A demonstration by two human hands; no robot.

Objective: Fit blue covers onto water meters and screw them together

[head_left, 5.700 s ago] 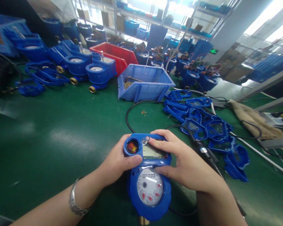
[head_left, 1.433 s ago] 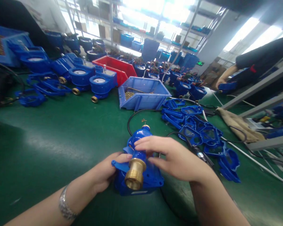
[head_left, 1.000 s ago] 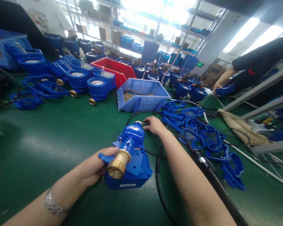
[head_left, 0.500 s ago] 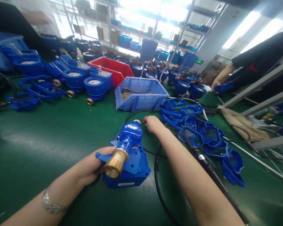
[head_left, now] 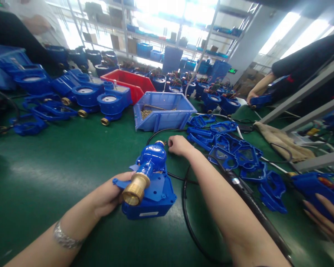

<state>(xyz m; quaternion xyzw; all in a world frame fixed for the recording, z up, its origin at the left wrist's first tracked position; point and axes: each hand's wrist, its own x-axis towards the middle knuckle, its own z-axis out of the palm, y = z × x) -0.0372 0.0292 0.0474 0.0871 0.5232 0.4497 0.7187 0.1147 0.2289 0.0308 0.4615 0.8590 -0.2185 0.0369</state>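
Observation:
My left hand [head_left: 108,194] grips a blue water meter [head_left: 151,174] that lies face down on the green table, its brass threaded end [head_left: 134,189] pointing toward me. My right hand [head_left: 178,144] is stretched out past the meter. Its fingers are pinched together on the table beside the meter's far brass end, where small brass screws lay. What they hold is too small to make out. A silver bracelet [head_left: 63,237] sits on my left wrist.
A pale blue bin [head_left: 164,111] holds brass screws; a red bin [head_left: 125,81] stands behind it. Blue cover frames [head_left: 233,152] are piled at right, a black cable [head_left: 189,222] loops beside my arm. Finished meters [head_left: 111,104] line the left. Another person's hand [head_left: 325,215] holds a blue part at lower right.
The meter was turned from face up to face down. My right hand left it and reached to the table beyond. Another person's hand with a blue part has come in at lower right.

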